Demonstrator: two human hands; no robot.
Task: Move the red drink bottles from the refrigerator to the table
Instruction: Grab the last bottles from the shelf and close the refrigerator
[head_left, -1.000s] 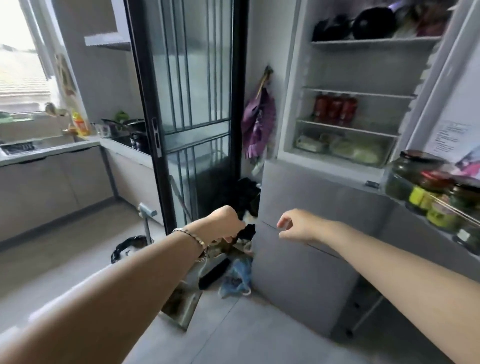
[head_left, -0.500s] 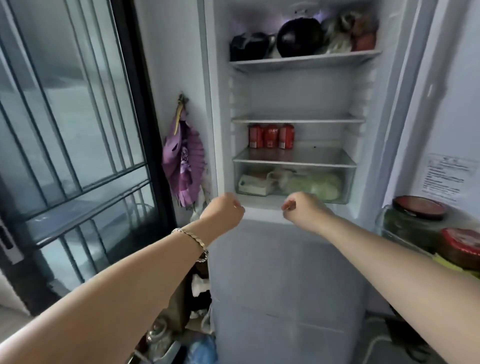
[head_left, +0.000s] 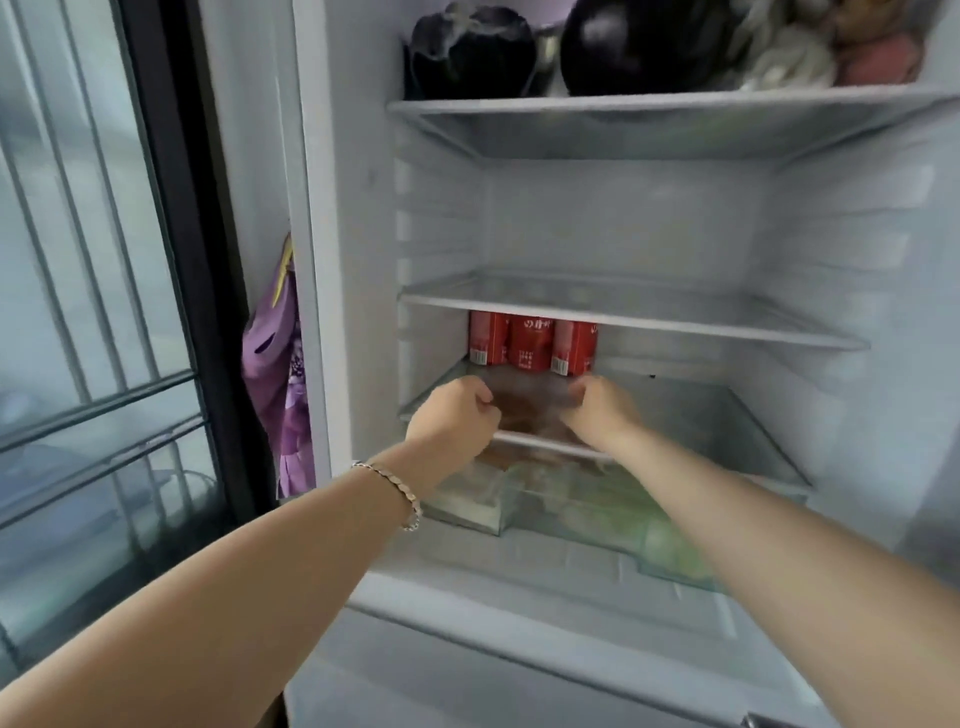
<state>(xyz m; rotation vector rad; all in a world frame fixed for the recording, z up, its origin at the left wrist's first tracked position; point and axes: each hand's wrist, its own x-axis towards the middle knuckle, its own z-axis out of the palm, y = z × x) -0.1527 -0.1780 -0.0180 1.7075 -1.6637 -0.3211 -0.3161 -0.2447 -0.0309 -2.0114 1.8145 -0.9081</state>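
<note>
Three red drink bottles (head_left: 533, 343) stand side by side at the back left of a glass shelf (head_left: 717, 415) in the open refrigerator; the shelf above hides their tops. My left hand (head_left: 451, 415), a bracelet on its wrist, is over the front of that shelf, fingers curled shut, a little short of the leftmost bottle. My right hand (head_left: 601, 408) is also curled shut, just below and in front of the rightmost bottle. Neither hand holds anything.
Dark aubergines (head_left: 639, 44) and other food fill the top shelf. A clear crisper drawer (head_left: 571, 514) with greens sits under my arms. A purple cloth (head_left: 278, 379) hangs left of the fridge, beside a black-framed glass door (head_left: 171, 218).
The view has closed in on the refrigerator. Both hands have risen from in front of the lower fridge front and reached onto the shelf with the red bottles.
</note>
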